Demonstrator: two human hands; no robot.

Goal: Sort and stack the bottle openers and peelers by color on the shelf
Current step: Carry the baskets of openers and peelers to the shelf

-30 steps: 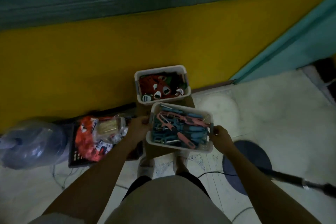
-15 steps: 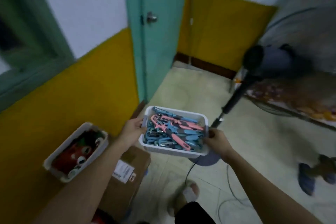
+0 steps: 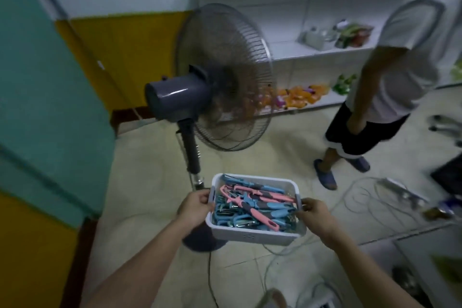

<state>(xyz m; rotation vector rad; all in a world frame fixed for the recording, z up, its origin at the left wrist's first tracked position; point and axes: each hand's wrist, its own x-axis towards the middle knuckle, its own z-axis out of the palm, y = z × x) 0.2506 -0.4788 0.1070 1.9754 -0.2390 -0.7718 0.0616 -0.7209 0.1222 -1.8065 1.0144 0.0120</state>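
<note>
Teal door panel (image 3: 50,87) fills the left edge, with a yellow-painted lower wall (image 3: 130,57) beside it. Next comes a dark grey pedestal fan (image 3: 215,82), its round wire cage facing away toward the white shelving unit (image 3: 295,50) at the back, whose boards carry blurred bottles and orange packets. Below the fan, the left hand (image 3: 193,209) clasps the left short end of a white rectangular plastic basket (image 3: 252,232), fingers curled over the rim. The basket hangs above the pale tiled floor (image 3: 150,182), level between both hands, just in front of the fan's pole. Inside it lies a jumbled heap of pink and blue handled openers and peelers (image 3: 255,205); which pieces are which cannot be told. The right hand (image 3: 313,212) grips the basket's right short end, thumb over the rim. Farther right stands another person in a white shirt, black shorts and blue slippers (image 3: 385,97), near the shelving, with loose cables (image 3: 370,197) on the floor beside them.
</note>
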